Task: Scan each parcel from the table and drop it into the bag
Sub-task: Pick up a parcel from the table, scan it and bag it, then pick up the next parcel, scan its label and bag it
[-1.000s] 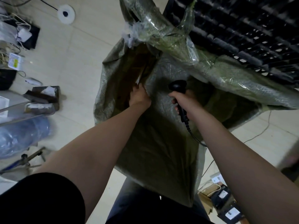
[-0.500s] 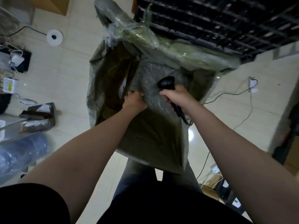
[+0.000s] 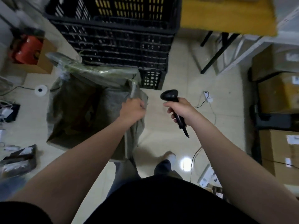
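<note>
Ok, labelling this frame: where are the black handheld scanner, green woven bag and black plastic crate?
black handheld scanner (image 3: 169, 95): head view, its scanning head.
green woven bag (image 3: 56, 110): head view, left inner wall.
black plastic crate (image 3: 116, 42): head view, slatted front side.

Pale, glossy floor (image 3: 186, 81) tiles all round here. Under the left grip (image 3: 133, 109) the green woven bag (image 3: 72, 110) stands open on the tiles, spreading away to that grip's left. Beyond both grips, stacked black crates (image 3: 116, 42) sit just behind the bag. Well left of the left grip lies a white roll (image 3: 41, 90), and nearer me on that side, dark wrapped parcels (image 3: 17, 160). Just past the right grip (image 3: 179, 110), which holds the scanner (image 3: 169, 94), there's a white plug block (image 3: 207, 95) with a cable trailing. Far to its right, cardboard boxes (image 3: 278, 94) are stacked up.
</note>
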